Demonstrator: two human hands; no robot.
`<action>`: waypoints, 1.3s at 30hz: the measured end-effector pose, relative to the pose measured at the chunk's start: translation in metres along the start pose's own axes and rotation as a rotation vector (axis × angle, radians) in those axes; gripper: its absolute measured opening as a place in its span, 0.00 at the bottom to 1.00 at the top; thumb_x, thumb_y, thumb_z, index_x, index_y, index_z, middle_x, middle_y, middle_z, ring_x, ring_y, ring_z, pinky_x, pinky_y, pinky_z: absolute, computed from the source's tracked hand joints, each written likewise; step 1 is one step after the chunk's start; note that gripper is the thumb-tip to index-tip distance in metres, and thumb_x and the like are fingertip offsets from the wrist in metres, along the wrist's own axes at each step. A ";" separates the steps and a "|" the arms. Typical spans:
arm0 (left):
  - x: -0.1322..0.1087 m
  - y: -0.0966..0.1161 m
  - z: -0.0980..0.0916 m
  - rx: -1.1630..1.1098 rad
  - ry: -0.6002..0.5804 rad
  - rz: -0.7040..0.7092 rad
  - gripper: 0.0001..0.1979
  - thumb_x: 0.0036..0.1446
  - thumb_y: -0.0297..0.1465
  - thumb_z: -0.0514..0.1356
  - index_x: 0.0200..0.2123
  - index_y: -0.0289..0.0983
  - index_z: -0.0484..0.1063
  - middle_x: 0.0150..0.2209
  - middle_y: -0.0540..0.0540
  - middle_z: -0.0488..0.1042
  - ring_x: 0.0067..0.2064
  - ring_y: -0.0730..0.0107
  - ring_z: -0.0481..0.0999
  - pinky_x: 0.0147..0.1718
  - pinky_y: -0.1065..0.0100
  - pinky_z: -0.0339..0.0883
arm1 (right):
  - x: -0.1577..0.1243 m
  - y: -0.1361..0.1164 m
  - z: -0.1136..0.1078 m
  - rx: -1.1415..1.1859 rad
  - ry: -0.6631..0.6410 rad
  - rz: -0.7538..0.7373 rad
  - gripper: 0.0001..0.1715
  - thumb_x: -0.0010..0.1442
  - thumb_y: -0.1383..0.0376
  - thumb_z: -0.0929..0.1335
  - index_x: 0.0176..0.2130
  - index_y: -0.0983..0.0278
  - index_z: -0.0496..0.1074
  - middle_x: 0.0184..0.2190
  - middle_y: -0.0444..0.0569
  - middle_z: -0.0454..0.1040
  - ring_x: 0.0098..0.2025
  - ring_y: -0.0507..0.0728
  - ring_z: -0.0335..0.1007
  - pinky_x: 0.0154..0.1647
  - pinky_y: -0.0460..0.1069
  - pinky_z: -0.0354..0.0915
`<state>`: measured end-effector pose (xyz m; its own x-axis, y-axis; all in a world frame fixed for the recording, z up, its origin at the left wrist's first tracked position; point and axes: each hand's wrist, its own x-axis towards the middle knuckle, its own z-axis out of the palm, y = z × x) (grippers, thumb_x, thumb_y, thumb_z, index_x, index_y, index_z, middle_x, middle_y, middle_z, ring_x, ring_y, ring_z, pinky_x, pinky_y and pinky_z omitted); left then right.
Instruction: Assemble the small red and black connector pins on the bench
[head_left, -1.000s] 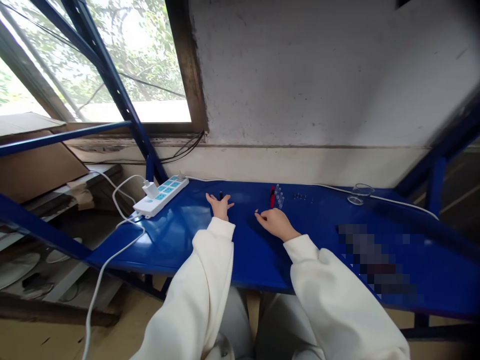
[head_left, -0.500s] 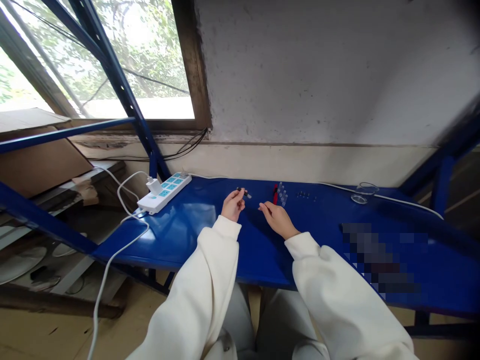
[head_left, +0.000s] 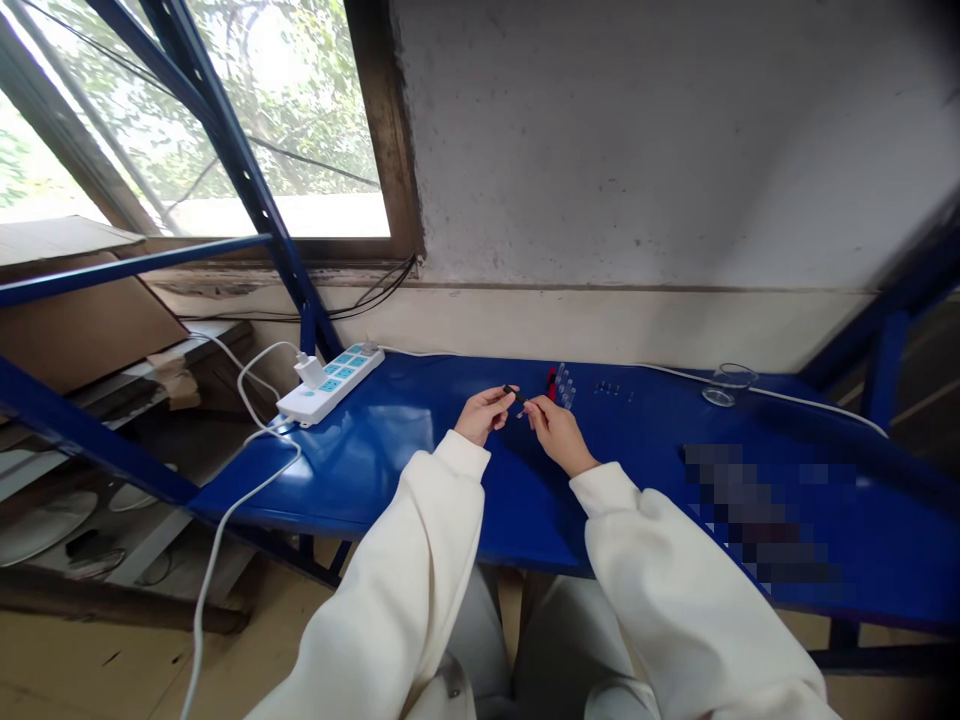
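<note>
My left hand (head_left: 481,414) is raised above the blue metal table (head_left: 390,470) and pinches a small dark pen-like stick (head_left: 514,393) by its left end. My right hand (head_left: 553,432) meets it from the right, its fingertips closed at the stick's other end. Just beyond the hands, several small clear vials (head_left: 564,387) stand beside a red object (head_left: 550,381), and a row of tiny dark parts (head_left: 609,389) lies on the table.
A white power strip (head_left: 328,382) with a plugged white cable (head_left: 225,520) lies at the table's left rear. A clear glass dish (head_left: 721,385) sits at the right rear near a thin white wire. A window and blue frame bars stand at the left.
My left hand picked the dark stick up off the table and carried it to the right. My right hand lifted and closed on the stick's other end.
</note>
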<state>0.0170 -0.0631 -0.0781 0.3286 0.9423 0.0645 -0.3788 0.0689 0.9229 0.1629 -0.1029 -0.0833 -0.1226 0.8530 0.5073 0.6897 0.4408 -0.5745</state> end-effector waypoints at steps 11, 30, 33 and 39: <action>0.000 -0.001 0.003 -0.040 0.055 0.014 0.19 0.39 0.35 0.66 0.36 0.31 0.73 0.17 0.54 0.60 0.18 0.84 0.57 0.15 0.77 0.46 | 0.001 -0.003 -0.001 -0.088 0.055 -0.015 0.20 0.61 0.57 0.55 0.35 0.63 0.68 0.27 0.48 0.73 0.26 0.51 0.66 0.27 0.44 0.56; 0.001 0.004 0.001 -0.165 0.182 0.005 0.17 0.36 0.33 0.68 0.32 0.31 0.74 0.20 0.53 0.61 0.20 0.85 0.58 0.15 0.78 0.47 | -0.001 -0.010 0.002 -0.382 0.111 -0.117 0.21 0.63 0.57 0.54 0.38 0.63 0.69 0.31 0.49 0.73 0.29 0.51 0.68 0.24 0.44 0.51; 0.001 0.003 0.000 -0.170 0.195 0.001 0.17 0.36 0.33 0.68 0.32 0.31 0.74 0.20 0.53 0.61 0.20 0.85 0.58 0.15 0.78 0.48 | -0.001 -0.009 0.002 -0.360 0.109 -0.105 0.21 0.63 0.57 0.54 0.39 0.63 0.70 0.31 0.50 0.74 0.30 0.51 0.68 0.25 0.44 0.52; 0.002 -0.001 0.000 -0.187 0.252 0.003 0.18 0.36 0.34 0.68 0.32 0.30 0.72 0.21 0.53 0.62 0.19 0.86 0.57 0.14 0.78 0.47 | -0.002 -0.006 0.003 -0.357 0.117 -0.092 0.21 0.62 0.56 0.55 0.39 0.63 0.70 0.31 0.49 0.74 0.29 0.51 0.68 0.26 0.44 0.53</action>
<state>0.0182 -0.0609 -0.0784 0.1117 0.9925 -0.0507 -0.5392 0.1033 0.8358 0.1566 -0.1062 -0.0826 -0.1276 0.7674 0.6283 0.8870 0.3717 -0.2739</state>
